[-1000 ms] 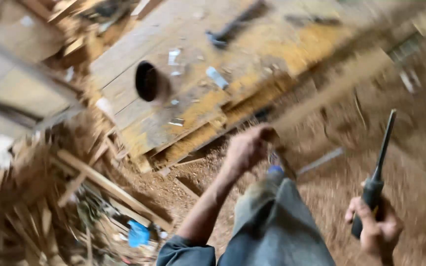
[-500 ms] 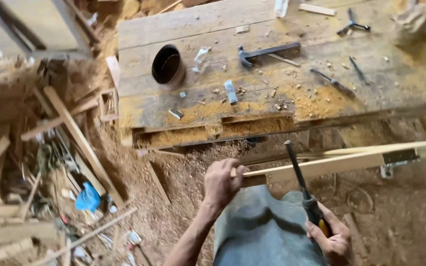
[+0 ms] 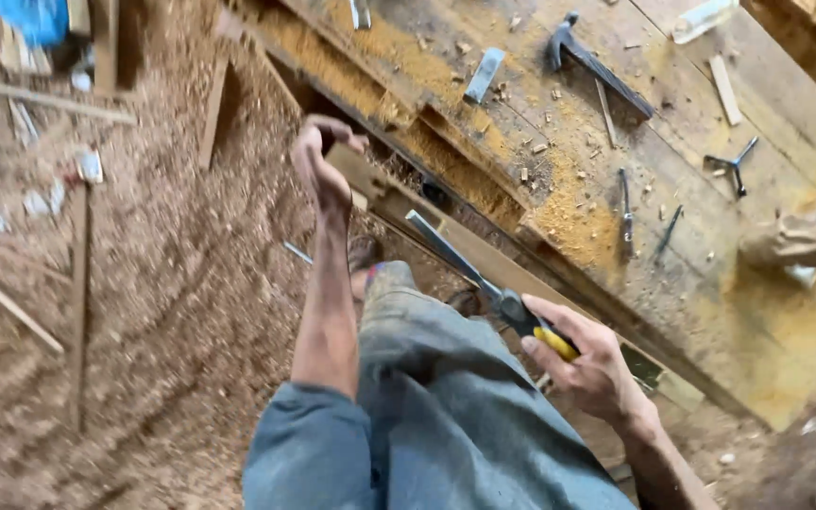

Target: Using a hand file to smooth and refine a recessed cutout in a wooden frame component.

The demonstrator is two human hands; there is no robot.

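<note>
The chisel (image 3: 484, 283) has a yellow-and-black handle, above grey-blue trousers (image 3: 446, 406) and yellowish sawdust (image 3: 144, 312).

1. A blue packet or bag (image 3: 38, 19) lies at about eleven o'clock, at the top left edge, on the sawdust-covered floor (image 3: 172, 312); it is crumpled, partly cut off and blurred.
2. No labels show clearly enough to tell.
3. No signs are in view.
4. No screens are in view.

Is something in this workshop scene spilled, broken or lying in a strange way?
Sawdust and wood chips cover the floor, and more lie across the workbench around the hammer. Nothing looks broken.
</note>
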